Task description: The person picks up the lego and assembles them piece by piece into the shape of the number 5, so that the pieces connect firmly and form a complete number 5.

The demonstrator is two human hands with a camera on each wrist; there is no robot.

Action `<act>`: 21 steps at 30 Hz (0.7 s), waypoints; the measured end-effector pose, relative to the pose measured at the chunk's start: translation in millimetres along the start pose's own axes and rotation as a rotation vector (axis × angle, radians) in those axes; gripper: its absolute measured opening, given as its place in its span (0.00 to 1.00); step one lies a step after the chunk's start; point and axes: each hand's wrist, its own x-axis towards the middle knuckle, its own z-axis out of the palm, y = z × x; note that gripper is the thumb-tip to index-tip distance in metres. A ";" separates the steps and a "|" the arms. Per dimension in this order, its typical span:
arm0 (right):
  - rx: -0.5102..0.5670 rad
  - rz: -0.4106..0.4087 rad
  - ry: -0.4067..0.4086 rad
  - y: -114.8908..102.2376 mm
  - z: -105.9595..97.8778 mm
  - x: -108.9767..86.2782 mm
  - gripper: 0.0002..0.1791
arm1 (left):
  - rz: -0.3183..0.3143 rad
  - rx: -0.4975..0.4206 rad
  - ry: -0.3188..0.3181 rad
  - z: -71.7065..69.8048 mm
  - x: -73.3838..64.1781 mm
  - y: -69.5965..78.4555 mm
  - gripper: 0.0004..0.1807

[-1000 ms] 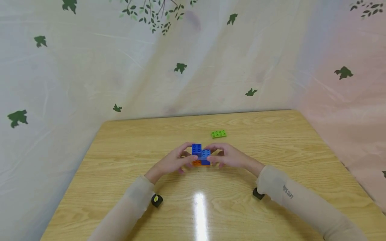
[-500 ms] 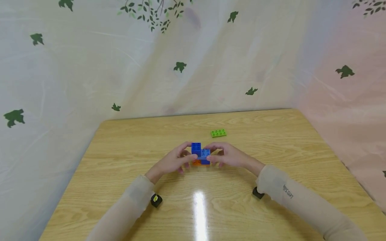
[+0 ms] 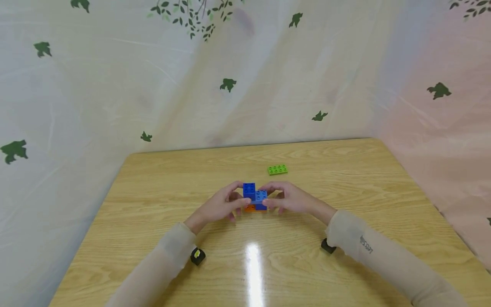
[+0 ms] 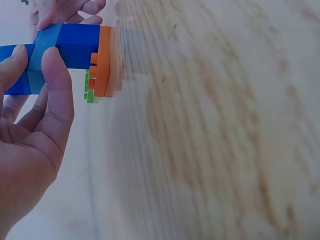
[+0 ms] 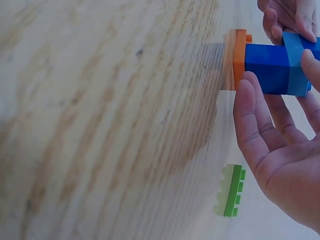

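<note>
Near the middle of the table, both hands are on a stack of toy building bricks. Its base is an orange plate, with a dark blue brick on one half. Across that brick lies a lighter blue plate, overhanging to the left. A second dark blue brick tops its left end. My left hand pinches the stack's left side between thumb and fingers, at the top brick and lighter plate. From the right, my right hand pinches the lighter plate's right end, its other fingers beside the lower brick.
A green studded plate lies on the wooden table behind the stack, slightly right. Small black boxes sit beneath both wrists. A pale cloth with green leaf and bird shapes hangs behind the table.
The head view has shifted slightly. Both hands keep their hold on the brick stack, which looks the same.
</note>
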 end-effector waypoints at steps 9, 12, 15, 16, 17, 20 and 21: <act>0.017 0.012 -0.006 -2.1 1.9 -0.6 0.25 | -0.027 -0.021 0.032 0.0 -3.9 0.3 0.27; 0.024 0.028 -0.010 -2.8 1.1 -0.7 0.25 | -0.032 -0.016 0.027 -0.3 -3.6 0.8 0.28; 0.017 0.040 -0.019 -3.5 -1.3 -0.2 0.25 | -0.038 -0.016 -0.010 -1.0 -3.1 2.3 0.27; 0.015 0.044 -0.026 -3.9 -2.4 0.1 0.25 | -0.041 -0.018 -0.026 -1.4 -2.9 2.8 0.27; 0.011 0.048 -0.033 -4.2 -3.9 0.5 0.26 | -0.044 -0.022 -0.041 -1.8 -2.7 3.1 0.26; -0.003 0.064 -0.046 -4.5 -9.9 2.3 0.28 | -0.059 -0.036 -0.077 -3.6 -1.8 3.7 0.26; -0.005 0.067 -0.041 -4.0 -12.8 2.9 0.29 | -0.065 -0.039 -0.082 -4.2 -1.2 3.4 0.27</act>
